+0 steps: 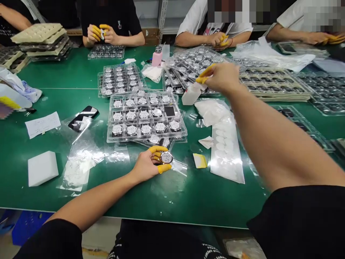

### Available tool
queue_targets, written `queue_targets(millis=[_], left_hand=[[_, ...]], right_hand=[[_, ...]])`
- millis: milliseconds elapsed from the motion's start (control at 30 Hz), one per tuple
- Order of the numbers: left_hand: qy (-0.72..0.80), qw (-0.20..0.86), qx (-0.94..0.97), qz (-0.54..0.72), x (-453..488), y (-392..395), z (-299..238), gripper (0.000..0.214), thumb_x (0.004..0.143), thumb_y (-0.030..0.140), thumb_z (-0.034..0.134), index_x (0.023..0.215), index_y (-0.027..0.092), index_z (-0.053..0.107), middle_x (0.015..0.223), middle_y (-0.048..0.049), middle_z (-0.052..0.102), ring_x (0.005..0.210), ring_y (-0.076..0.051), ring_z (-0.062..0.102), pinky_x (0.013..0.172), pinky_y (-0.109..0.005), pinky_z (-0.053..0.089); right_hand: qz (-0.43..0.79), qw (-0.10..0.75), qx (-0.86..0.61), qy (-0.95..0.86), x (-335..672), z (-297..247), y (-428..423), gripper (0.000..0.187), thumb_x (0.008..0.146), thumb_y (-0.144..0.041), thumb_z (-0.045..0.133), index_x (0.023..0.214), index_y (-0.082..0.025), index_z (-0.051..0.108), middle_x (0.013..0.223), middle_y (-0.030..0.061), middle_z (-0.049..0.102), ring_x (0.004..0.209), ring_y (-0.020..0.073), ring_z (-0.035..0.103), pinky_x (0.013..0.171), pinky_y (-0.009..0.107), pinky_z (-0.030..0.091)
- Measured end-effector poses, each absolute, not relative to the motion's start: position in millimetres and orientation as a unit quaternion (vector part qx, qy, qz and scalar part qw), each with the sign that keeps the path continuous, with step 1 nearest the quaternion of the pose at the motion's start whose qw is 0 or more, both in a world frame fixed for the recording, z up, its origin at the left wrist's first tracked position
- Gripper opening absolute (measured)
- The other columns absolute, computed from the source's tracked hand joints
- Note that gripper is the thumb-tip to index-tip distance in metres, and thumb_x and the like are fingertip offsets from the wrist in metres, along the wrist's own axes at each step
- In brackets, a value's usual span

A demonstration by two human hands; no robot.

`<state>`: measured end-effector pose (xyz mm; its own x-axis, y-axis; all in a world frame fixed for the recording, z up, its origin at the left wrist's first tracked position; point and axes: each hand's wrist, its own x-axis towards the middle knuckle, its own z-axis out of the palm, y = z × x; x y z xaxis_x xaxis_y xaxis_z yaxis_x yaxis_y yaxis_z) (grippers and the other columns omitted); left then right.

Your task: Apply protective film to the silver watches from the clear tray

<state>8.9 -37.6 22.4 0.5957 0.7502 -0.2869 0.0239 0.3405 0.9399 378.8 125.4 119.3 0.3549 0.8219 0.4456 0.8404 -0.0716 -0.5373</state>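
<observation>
My left hand (149,163), with yellow finger cots, pinches a round silver watch case (166,157) by its edges just above the table. Its printed face is turned up. My right hand (219,77) is stretched far forward, its yellow-covered fingers bent together. Those fingertips meet the top of a small white container (191,94); what lies between them is hidden. In front of my left hand lies a clear plastic tray (147,117) of watch cases in rows, with one dark pocket at the right holding no case. It rests on other trays.
White paper and a sheet of round stickers (226,151) lie right of centre, near a yellow-edged pad (199,160). On the left are a white foam block (43,168), a phone (83,118) and plastic bags. Stacked trays and a pink bottle (157,57) stand farther back. Co-workers sit opposite.
</observation>
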Motion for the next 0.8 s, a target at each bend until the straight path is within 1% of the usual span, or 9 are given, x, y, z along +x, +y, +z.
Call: queue_targets(millis=[33,67,133,200,233,300,433,533,800], left_hand=[[0.372,0.726,0.521,0.251,9,-38,22,0.058,0.061,0.013,0.091,0.114,0.018,0.070,0.093,-0.0031,0.074,0.079,-0.011,0.070,0.083,-0.026,0.060],[0.371,0.725,0.522,0.254,9,-38,21,0.058,0.061,0.014,0.091,0.115,0.018,0.070,0.093,-0.0034,0.074,0.080,-0.011,0.070,0.083,-0.026,0.060],[0.369,0.724,0.523,0.259,10,-38,20,0.059,0.062,0.014,0.091,0.117,0.018,0.070,0.092,-0.0038,0.075,0.079,-0.011,0.071,0.082,-0.027,0.060],[0.369,0.719,0.526,0.265,10,-39,17,0.059,0.062,0.014,0.090,0.118,0.017,0.070,0.091,-0.0042,0.075,0.079,-0.012,0.071,0.083,-0.028,0.060],[0.368,0.716,0.530,0.268,11,-39,16,0.060,0.062,0.014,0.090,0.118,0.017,0.070,0.091,-0.0043,0.075,0.079,-0.012,0.071,0.082,-0.028,0.060],[0.360,0.713,0.536,0.273,12,-39,14,0.061,0.061,0.012,0.090,0.119,0.017,0.071,0.091,-0.0041,0.075,0.079,-0.012,0.071,0.081,-0.027,0.060],[0.343,0.715,0.546,0.271,12,-40,10,0.061,0.059,0.009,0.087,0.117,0.016,0.071,0.089,-0.0026,0.074,0.078,-0.012,0.070,0.079,-0.024,0.059],[0.351,0.704,0.551,0.280,12,-40,9,0.058,0.061,0.013,0.088,0.117,0.017,0.072,0.085,-0.0015,0.073,0.076,-0.011,0.069,0.077,-0.024,0.058],[0.339,0.709,0.547,0.289,12,-40,4,0.058,0.061,0.012,0.087,0.117,0.016,0.072,0.088,-0.0032,0.074,0.078,-0.013,0.071,0.078,-0.026,0.059]], right_hand=[[-0.004,0.395,-0.723,-0.567,372,124,114,0.083,0.081,-0.066,0.031,0.063,0.006,0.068,0.092,0.0143,0.076,0.106,0.0308,0.067,0.080,0.049,0.039],[0.003,0.428,-0.710,-0.559,362,126,98,0.083,0.081,-0.067,0.029,0.066,0.005,0.069,0.096,0.0138,0.076,0.103,0.0282,0.068,0.077,0.047,0.040],[0.021,0.552,-0.621,-0.556,329,122,50,0.060,0.080,-0.062,0.059,0.084,-0.004,0.075,0.098,0.0081,0.078,0.098,0.0237,0.069,0.076,0.044,0.043],[0.057,0.625,-0.544,-0.557,285,106,-9,0.030,0.077,-0.042,0.082,0.090,-0.016,0.078,0.089,0.0029,0.077,0.085,0.0166,0.069,0.076,0.039,0.050],[0.102,0.609,-0.531,-0.580,263,94,-37,0.019,0.079,-0.035,0.084,0.089,-0.021,0.078,0.084,0.0017,0.074,0.076,0.0150,0.067,0.070,0.037,0.052],[0.171,0.497,-0.494,-0.693,226,69,-78,0.009,0.084,-0.029,0.079,0.093,-0.026,0.077,0.083,0.0036,0.072,0.071,0.0175,0.065,0.060,0.037,0.050],[0.035,0.370,-0.476,-0.797,199,42,-97,0.007,0.091,-0.024,0.066,0.093,-0.026,0.072,0.082,0.0054,0.072,0.072,0.0202,0.059,0.065,0.040,0.039],[-0.008,0.353,-0.483,-0.801,206,41,-89,0.005,0.091,-0.024,0.068,0.095,-0.026,0.069,0.081,0.0049,0.069,0.070,0.0195,0.054,0.064,0.038,0.033],[-0.021,0.355,-0.488,-0.797,205,40,-91,0.010,0.092,-0.022,0.066,0.100,-0.028,0.068,0.080,0.0033,0.067,0.071,0.0198,0.052,0.066,0.038,0.031]])
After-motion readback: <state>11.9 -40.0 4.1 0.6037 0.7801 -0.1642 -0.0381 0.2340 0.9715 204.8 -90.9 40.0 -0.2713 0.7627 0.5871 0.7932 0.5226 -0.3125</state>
